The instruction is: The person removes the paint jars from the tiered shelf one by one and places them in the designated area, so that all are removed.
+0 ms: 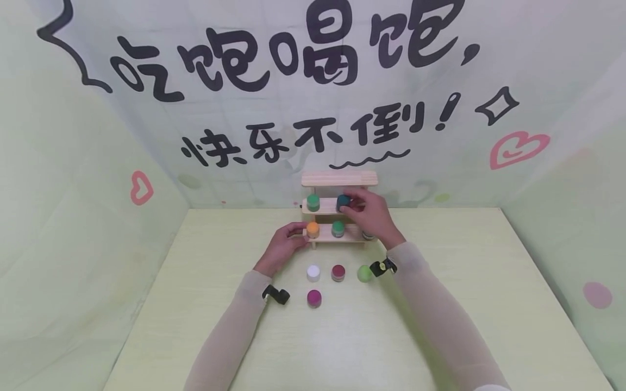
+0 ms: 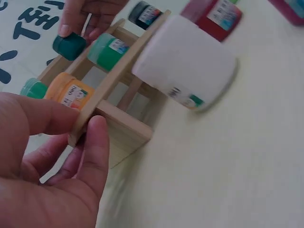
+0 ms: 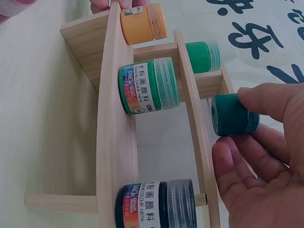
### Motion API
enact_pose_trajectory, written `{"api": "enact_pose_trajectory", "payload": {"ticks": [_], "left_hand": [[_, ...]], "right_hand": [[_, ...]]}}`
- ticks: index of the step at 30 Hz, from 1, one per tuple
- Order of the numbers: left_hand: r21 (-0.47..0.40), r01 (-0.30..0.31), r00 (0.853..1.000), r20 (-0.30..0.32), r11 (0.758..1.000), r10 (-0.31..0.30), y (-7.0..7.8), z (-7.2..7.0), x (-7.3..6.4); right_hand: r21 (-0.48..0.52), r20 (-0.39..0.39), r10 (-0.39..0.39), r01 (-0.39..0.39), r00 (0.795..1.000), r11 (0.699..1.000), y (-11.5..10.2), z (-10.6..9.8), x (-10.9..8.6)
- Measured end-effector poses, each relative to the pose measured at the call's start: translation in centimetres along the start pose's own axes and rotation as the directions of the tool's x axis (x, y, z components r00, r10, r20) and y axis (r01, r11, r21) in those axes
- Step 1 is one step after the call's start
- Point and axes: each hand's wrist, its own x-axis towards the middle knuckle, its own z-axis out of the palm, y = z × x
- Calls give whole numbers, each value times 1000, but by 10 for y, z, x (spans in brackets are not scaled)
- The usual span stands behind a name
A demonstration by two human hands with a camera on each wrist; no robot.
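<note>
A small tiered wooden rack [image 1: 337, 179] stands at the back of the table. My right hand [image 1: 373, 213] pinches a dark teal paint jar [image 3: 233, 114] between thumb and fingers, at the middle shelf. Left of it on that shelf is a green paint jar [image 1: 313, 203]. My left hand [image 1: 285, 245] grips the left end of the lower shelf [image 2: 97, 102], thumb and fingers around the board. On that lower shelf are an orange paint jar [image 1: 312, 229], another green jar [image 3: 148, 86] and a dark jar [image 3: 156, 205], which my right wrist partly hides in the head view.
In front of the rack, the table [image 1: 244, 347] bears a white jar [image 1: 313, 272], a dark red jar [image 1: 338, 272], a light green jar [image 1: 364, 273] beside the right wrist camera, and a magenta jar [image 1: 314, 298]. A printed cloth [image 1: 274, 184] hangs behind the rack.
</note>
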Motion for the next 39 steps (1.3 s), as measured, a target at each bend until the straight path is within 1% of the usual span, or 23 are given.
{"api": "enact_pose_trajectory", "payload": {"ticks": [3, 5, 9, 13, 19, 29, 35, 39], "left_hand": [[-40, -22, 1000, -8, 999, 21, -4, 2, 0], [-67, -33, 999, -23, 997, 32, -5, 4, 0], [-90, -45, 998, -47, 995, 41, -5, 8, 0], [-88, -45, 997, -60, 995, 40, -4, 9, -1], [-83, -37, 997, -73, 996, 30, -4, 10, -1], [-98, -40, 997, -75, 994, 33, -5, 11, -3], [-109, -35, 996, -81, 993, 27, -7, 11, -1], [-116, -37, 996, -80, 993, 28, -7, 11, 0]], "right_hand": [[25, -6, -11, 11, 1000, 1000, 1, 0, -3], [39, -4, -3, 3, 1000, 999, 1, 0, -4], [51, 0, 24, -24, 1000, 998, -1, 0, -9], [54, 7, 33, -33, 999, 998, -3, 2, -13], [79, 26, 21, -23, 999, 997, -5, 3, -23], [106, 34, 17, -20, 999, 994, -3, 6, -44], [100, 40, 14, -18, 999, 995, -3, 7, -55], [114, 52, 0, -6, 999, 993, -2, 8, -62]]}}
